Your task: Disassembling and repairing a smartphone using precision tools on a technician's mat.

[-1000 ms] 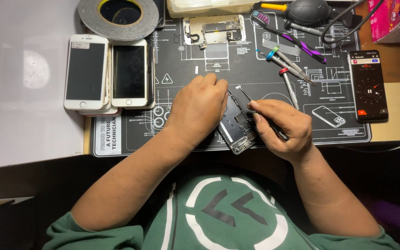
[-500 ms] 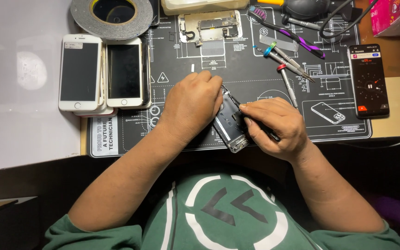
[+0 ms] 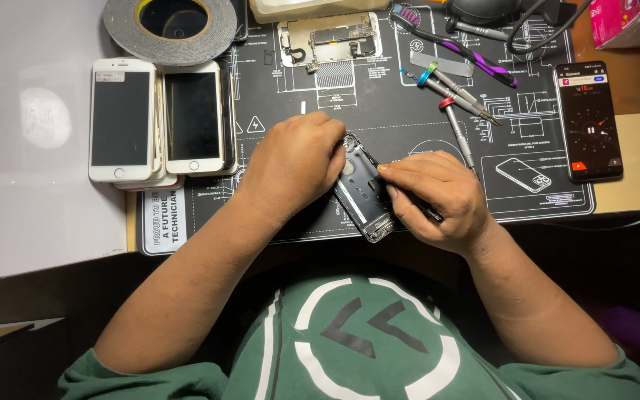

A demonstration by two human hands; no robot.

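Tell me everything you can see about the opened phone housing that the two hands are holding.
The phone housing is an emptied rear shell, silvery grey metal by its look, with its hollow inside facing up and a round opening near its upper end. It lies tilted, its upper end leaning left, over the lower middle of the black repair mat. The left hand grips its upper left edge; the right hand covers its right side, fingertips pressed inside. Its lower end juts out between the hands.
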